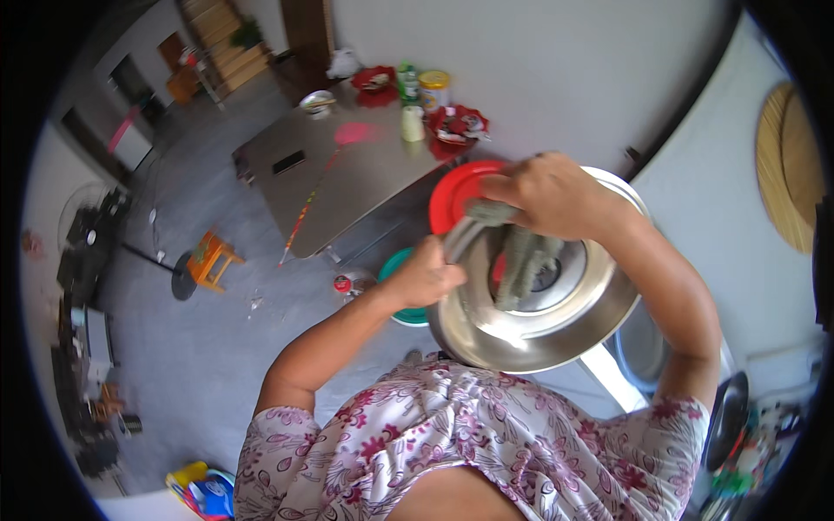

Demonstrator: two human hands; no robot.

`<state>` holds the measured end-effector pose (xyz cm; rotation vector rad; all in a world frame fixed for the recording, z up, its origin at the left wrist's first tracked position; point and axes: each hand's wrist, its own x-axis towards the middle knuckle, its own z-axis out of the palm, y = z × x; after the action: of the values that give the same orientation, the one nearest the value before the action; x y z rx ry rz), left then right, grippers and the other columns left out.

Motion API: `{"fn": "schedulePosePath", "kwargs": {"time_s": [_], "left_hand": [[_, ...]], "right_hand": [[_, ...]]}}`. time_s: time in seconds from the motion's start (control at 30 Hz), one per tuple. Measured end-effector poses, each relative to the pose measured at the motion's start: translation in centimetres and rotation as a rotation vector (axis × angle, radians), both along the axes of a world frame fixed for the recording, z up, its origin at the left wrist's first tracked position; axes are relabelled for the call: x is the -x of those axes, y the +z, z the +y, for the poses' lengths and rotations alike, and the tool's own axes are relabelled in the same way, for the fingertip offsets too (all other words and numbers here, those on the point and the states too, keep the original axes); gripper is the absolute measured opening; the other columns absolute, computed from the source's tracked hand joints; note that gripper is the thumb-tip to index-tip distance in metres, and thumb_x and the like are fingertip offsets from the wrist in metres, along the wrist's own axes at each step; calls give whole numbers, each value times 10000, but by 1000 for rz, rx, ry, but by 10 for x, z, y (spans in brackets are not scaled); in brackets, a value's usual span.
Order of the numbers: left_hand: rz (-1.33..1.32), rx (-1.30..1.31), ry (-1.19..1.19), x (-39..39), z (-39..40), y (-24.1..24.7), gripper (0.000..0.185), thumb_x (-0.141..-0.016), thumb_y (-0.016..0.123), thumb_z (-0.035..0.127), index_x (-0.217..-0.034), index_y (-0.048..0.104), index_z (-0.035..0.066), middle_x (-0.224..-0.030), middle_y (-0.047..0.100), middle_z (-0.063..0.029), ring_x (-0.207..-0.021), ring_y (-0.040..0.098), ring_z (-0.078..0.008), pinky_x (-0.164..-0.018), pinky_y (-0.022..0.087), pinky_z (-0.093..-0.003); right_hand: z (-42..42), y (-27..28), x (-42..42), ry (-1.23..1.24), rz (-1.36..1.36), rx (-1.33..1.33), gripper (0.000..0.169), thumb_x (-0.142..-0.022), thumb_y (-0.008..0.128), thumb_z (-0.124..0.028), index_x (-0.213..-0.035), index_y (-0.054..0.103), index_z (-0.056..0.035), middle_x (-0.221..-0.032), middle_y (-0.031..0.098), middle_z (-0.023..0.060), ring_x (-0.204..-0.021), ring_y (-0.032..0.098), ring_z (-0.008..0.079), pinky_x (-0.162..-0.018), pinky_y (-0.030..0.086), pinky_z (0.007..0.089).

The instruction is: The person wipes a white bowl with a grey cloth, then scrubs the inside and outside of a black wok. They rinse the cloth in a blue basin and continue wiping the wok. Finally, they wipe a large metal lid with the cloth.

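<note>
A round, shiny metal pan lid or basin [541,345] is tilted in front of my body. My left hand [427,277] is closed around a handle or rim at its left side; the exact part is blurred. Above the metal piece, my right hand [550,195] grips a damp-looking grey-green cloth [521,273], which hangs down over its middle. A red round lid or basin [453,192] shows behind the metal piece at the upper left. Lower down, a green round basin [401,264] is partly hidden by my left forearm.
Ahead stands a table [358,189] with a pink fly swatter [355,133], a phone [288,162], a bowl [318,104] and red dishes [457,125]. A wooden stool [212,260] and a lidded jar [352,283] are on the left. A wall rises at the right.
</note>
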<state>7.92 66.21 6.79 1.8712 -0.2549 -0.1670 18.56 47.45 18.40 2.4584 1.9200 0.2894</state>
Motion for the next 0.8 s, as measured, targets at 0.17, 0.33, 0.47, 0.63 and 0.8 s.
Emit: {"fn": "schedulePosePath", "kwargs": {"time_s": [0.17, 0.33, 0.47, 0.63, 0.8], "left_hand": [[-21, 100, 144, 4, 5, -25, 82, -701, 488, 32, -675, 531, -33, -554, 450, 7, -544, 394, -65, -456, 364, -303], [34, 91, 142, 4, 6, -25, 174, -700, 464, 0, -814, 584, -55, -657, 543, 5, -625, 463, -61, -553, 425, -279], [32, 68, 139, 2, 3, -23, 211, -696, 462, -14, -850, 601, -53, -680, 559, 14, -630, 473, -61, -574, 434, -260], [54, 149, 162, -4, 5, -35, 331, -704, 458, -11, -996, 607, -56, -836, 660, -75, -779, 585, -114, -707, 489, -283], [116, 277, 228, -6, 11, -55, 256, -698, 462, -12, -902, 610, -57, -781, 624, -21, -701, 540, -88, -626, 463, -265]], "right_hand": [[-8, -27, -24, -10, -65, -222, 378, -752, 712, -316, -1016, 573, -83, -800, 619, 92, -762, 640, 284, -631, 492, 394], [-52, -55, -35, -284, -24, -431, 406, -765, 699, -295, -1070, 555, -69, -921, 602, 119, -843, 618, 317, -721, 488, 403], [-88, -79, -33, -526, 92, -577, 410, -825, 659, -268, -1151, 539, -49, -1025, 618, 150, -897, 614, 359, -762, 491, 404], [-135, -142, -31, -907, 220, -738, 402, -867, 615, -270, -1205, 505, -83, -1052, 626, 172, -929, 606, 379, -769, 482, 428], [-157, -233, 13, -1127, -79, -656, 634, -855, 589, -169, -1399, 307, -6, -1372, 422, 216, -1222, 453, 375, -983, 353, 493]]}}
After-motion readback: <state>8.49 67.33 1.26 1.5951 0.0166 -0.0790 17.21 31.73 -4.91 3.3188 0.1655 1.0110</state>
